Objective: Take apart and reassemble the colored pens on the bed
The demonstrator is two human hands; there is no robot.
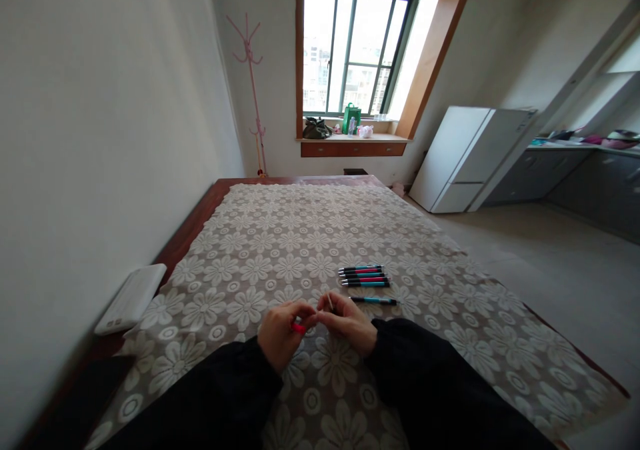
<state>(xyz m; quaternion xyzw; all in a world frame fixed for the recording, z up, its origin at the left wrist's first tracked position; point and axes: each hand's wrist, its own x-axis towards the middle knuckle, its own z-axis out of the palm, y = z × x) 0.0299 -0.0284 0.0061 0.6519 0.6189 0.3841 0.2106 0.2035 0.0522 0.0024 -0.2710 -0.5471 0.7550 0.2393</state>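
Near the front of the floral tablecloth, my left hand is closed around a red pen part, its fingertips meeting those of my right hand. My right hand is pinched on a small thin piece, too small to name, which sticks up between its fingers. Just beyond my right hand lies a single blue and black pen. Behind that pen, several blue, red and black pens lie side by side in a row.
The patterned tablecloth covers the wooden table. A white box-like device sits at the left edge, by the wall. Farther off are a pink coat stand, a window sill with bags and a white fridge.
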